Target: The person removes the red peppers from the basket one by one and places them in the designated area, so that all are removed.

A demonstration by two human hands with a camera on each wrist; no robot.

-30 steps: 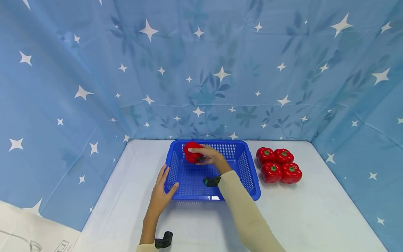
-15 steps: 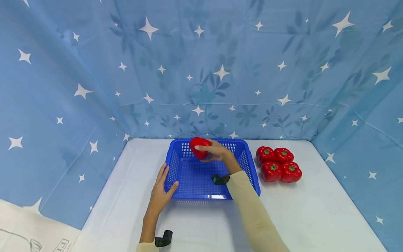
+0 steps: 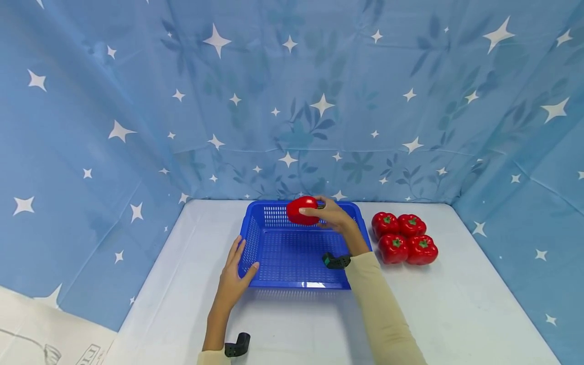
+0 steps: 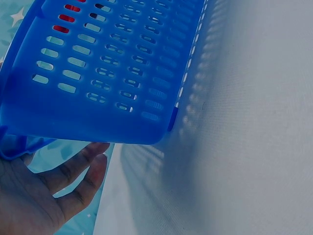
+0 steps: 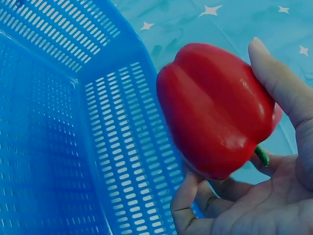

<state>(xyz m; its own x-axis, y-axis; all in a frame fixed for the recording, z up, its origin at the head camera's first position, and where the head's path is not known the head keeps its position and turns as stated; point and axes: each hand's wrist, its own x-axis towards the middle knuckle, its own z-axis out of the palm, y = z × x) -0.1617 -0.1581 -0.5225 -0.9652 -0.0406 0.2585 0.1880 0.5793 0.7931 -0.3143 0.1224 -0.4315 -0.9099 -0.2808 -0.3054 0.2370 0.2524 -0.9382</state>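
Observation:
A red bell pepper (image 3: 300, 210) is in my right hand (image 3: 336, 216), held above the back part of a blue plastic basket (image 3: 274, 284). In the right wrist view the thumb lies along one side of the bell pepper (image 5: 215, 107) and curled fingers support the other; its green stem points toward the palm. My left hand (image 3: 231, 284) rests at the basket's left front corner, fingers extended along the outer side and thumb by the rim. The left wrist view shows part of this hand (image 4: 54, 196) beside the perforated wall, with the thumb hidden.
Several more red bell peppers (image 3: 394, 248) stand grouped on the white table (image 3: 461, 299), right of the basket. A blue star-patterned cloth (image 3: 292, 126) hangs behind the table and along both sides. Dark wrist cameras (image 3: 237, 344) are strapped to both arms.
My right hand has moved rightward and slightly back across the basket with the bell pepper, which has tilted over on the way. The left hand and the basket have stayed in place.

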